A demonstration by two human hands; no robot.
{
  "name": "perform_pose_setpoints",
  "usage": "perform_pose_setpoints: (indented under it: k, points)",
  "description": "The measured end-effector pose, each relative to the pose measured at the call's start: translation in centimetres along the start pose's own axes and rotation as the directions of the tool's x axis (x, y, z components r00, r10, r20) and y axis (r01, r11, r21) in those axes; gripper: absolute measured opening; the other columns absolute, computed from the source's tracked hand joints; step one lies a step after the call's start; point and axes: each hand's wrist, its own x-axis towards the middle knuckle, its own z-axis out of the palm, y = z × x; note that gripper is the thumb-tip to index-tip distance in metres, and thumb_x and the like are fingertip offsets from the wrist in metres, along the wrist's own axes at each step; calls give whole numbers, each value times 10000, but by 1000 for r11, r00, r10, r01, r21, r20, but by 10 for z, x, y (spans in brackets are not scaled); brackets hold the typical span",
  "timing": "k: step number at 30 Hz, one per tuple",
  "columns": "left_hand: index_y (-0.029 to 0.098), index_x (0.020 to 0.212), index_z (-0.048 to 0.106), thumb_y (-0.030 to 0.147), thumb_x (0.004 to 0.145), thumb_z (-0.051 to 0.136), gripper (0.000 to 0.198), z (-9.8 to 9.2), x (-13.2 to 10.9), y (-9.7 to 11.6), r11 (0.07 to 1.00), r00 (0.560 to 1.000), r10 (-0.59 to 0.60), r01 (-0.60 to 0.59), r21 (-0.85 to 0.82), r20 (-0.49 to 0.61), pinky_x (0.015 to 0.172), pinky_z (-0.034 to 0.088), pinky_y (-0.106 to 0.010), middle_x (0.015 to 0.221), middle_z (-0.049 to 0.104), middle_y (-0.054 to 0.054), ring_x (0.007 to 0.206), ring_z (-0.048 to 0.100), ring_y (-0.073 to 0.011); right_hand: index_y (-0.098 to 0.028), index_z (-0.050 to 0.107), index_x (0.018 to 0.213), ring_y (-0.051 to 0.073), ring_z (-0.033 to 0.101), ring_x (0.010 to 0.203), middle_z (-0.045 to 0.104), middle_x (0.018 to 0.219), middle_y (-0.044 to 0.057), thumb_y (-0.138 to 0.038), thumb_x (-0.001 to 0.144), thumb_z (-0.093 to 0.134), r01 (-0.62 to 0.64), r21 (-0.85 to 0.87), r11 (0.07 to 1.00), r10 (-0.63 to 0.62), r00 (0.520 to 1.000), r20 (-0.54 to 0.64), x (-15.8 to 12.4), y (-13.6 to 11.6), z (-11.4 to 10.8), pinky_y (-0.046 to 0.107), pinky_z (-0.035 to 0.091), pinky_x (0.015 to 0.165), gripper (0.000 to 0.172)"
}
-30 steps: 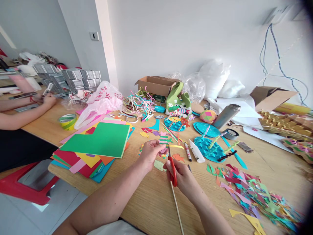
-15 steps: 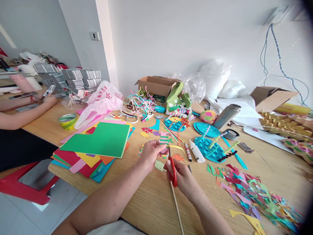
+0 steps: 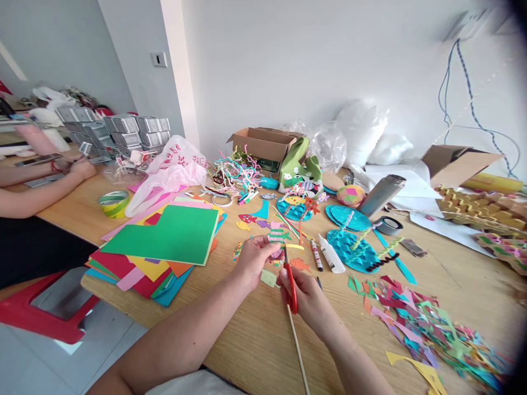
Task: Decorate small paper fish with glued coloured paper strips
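Between the thumb and fingers of my left hand (image 3: 256, 258) is a green paper fish (image 3: 278, 235) with pink stripes. My right hand (image 3: 309, 293) grips red-handled scissors (image 3: 292, 288), their blades upright beside the left fingertips. A narrow yellow paper strip (image 3: 296, 247) sticks out to the right at the blades; whether it is attached to anything is hidden. Just beyond the hands lie several small paper fish, among them a yellow one (image 3: 242, 225) and an orange one (image 3: 300, 265). A pale green paper piece (image 3: 269, 277) rests below my left hand.
Coloured paper sheets (image 3: 173, 236) are stacked at left, paper scraps (image 3: 436, 318) heaped at right. Nearby are a glue bottle (image 3: 331, 255), a marker (image 3: 317, 256), blue-painted egg-carton pieces (image 3: 352, 251), a metal flask (image 3: 382, 195) and a thin stick (image 3: 297, 348). Another person's hands (image 3: 78, 167) work at far left.
The yellow strip's outer end has shifted slightly left and now lies straighter. My hands have barely moved. At far left, the other person's hands have lowered the small grey-white item they hold.
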Motion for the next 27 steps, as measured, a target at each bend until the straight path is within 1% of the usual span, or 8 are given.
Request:
perform_pose_setpoints:
  k: [5,16,22,27]
  points:
    - [127,699,669,294,611,774,215,0,0,-1,1000,1000,-3,3,-6,3,672,447,-284,626,621,-17,596,576,-129,-192,500,668,105,416,474,491,517,-24,-721,824,422,4,-1,1000,-4,1000,-1,-1,-2,0,240,324,471,557]
    - [123,674,651,275,618,769,201,0,-1,0,1000,1000,-9,9,-21,5,674,463,-283,607,618,-14,600,587,-130,-198,470,658,98,391,472,457,515,-35,-707,831,428,-4,12,1000,3,1000,2,0,-2,0,237,302,467,540]
    - [118,718,658,268,614,773,215,0,-1,1,997,999,-30,31,-64,19,690,493,-299,670,652,-39,650,621,-152,-205,432,630,96,383,477,448,516,-35,-710,839,405,17,-8,1000,-17,1000,-4,-1,-2,1,236,300,469,548]
    - [116,742,646,255,622,770,221,0,0,1,995,999,-34,38,-96,43,689,511,-310,687,649,-32,670,650,-171,-207,419,621,93,364,476,444,517,-34,-723,832,397,24,-6,1000,-24,1000,-4,-2,-3,2,233,290,461,558]
